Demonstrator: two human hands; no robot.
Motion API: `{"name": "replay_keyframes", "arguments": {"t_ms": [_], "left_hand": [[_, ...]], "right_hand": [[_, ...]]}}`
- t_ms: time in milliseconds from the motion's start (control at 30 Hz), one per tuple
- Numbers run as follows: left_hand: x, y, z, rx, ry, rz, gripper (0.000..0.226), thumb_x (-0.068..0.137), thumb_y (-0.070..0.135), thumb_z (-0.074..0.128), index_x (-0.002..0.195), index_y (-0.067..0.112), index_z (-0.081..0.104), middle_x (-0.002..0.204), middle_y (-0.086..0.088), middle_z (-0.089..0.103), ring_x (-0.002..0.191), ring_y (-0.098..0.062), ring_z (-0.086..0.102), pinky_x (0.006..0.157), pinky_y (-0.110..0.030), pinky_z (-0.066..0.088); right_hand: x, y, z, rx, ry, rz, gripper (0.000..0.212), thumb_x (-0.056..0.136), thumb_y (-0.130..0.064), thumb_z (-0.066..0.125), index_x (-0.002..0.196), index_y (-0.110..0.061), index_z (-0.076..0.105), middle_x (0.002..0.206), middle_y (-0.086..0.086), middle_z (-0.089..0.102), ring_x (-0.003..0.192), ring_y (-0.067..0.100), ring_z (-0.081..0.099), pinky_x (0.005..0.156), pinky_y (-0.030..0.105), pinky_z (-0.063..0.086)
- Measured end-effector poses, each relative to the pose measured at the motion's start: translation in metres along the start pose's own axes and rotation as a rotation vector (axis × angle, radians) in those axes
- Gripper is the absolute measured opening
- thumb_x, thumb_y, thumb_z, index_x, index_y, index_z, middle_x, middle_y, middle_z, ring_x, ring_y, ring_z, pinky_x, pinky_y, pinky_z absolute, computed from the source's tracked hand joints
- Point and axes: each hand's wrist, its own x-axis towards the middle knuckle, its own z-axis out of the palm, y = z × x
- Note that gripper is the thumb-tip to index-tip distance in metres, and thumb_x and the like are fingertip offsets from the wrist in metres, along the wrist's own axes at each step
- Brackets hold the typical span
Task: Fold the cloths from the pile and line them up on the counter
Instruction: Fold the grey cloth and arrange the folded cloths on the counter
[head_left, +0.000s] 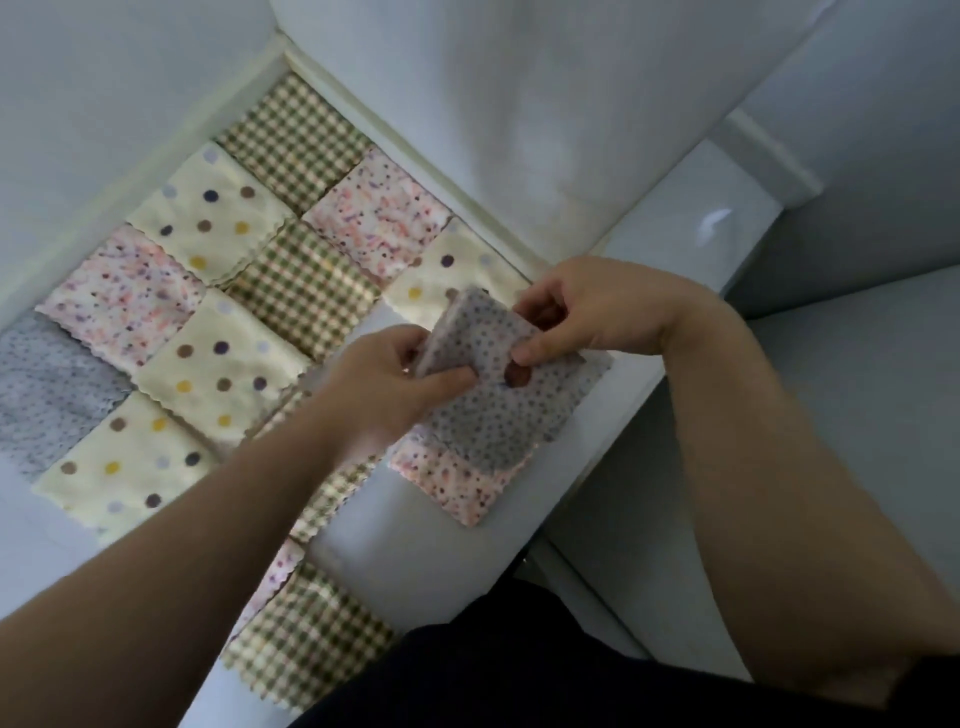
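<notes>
A grey cloth with small dark dots (498, 415) is lifted at its upper edge by both hands. My left hand (389, 384) pinches its left side and my right hand (587, 312) pinches its top right corner. The cloth's lower part rests on a pink speckled cloth (457, 483) on the white counter (410, 561). Folded cloths lie in rows to the left: green checked (296, 140), cream with coloured dots (208, 213), pink speckled (374, 213) and several more.
A grey dotted cloth (47, 384) lies at the far left edge. White walls (519, 104) close in the counter at the back. The counter's front edge (597, 467) runs diagonally at the right, with a lower white surface (857, 389) beyond it.
</notes>
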Motion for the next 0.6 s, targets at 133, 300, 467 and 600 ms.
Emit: {"name": "replay_keyframes", "arguments": {"t_ms": [133, 300, 467, 600], "left_hand": [[0.016, 0.001, 0.032, -0.039, -0.052, -0.088, 0.023, 0.086, 0.032, 0.076, 0.104, 0.021, 0.067, 0.1, 0.001, 0.074, 0.085, -0.014, 0.073, 0.071, -0.03, 0.059], [0.038, 0.006, 0.054, 0.008, 0.068, -0.09, 0.022, 0.083, 0.033, 0.078, 0.099, 0.023, 0.066, 0.093, 0.005, 0.072, 0.086, -0.014, 0.069, 0.075, -0.032, 0.058], [0.053, 0.004, 0.064, 0.193, 0.163, -0.036, 0.02, 0.088, 0.028, 0.069, 0.106, 0.022, 0.062, 0.091, 0.01, 0.066, 0.079, -0.003, 0.06, 0.055, -0.013, 0.039], [0.057, -0.003, 0.066, 0.316, 0.181, 0.021, 0.018, 0.092, 0.025, 0.066, 0.109, 0.021, 0.06, 0.098, 0.008, 0.064, 0.079, -0.004, 0.059, 0.052, -0.007, 0.037]], "right_hand": [[-0.004, 0.041, -0.008, 0.079, 0.057, 0.195, 0.013, 0.088, -0.027, 0.075, 0.098, -0.021, 0.068, 0.096, 0.004, 0.075, 0.086, 0.021, 0.073, 0.065, 0.03, 0.06], [-0.007, 0.069, -0.007, 0.161, 0.108, 0.302, 0.019, 0.094, -0.027, 0.068, 0.108, -0.018, 0.061, 0.09, 0.0, 0.074, 0.075, 0.021, 0.072, 0.058, 0.029, 0.059], [-0.001, 0.082, -0.007, 0.129, 0.21, 0.292, 0.026, 0.095, -0.028, 0.066, 0.115, -0.014, 0.059, 0.097, 0.003, 0.073, 0.075, 0.017, 0.07, 0.055, 0.024, 0.057], [0.008, 0.092, -0.001, 0.096, 0.281, 0.307, 0.05, 0.089, -0.037, 0.072, 0.13, -0.015, 0.054, 0.11, 0.006, 0.066, 0.084, 0.017, 0.067, 0.061, 0.03, 0.061]]}}
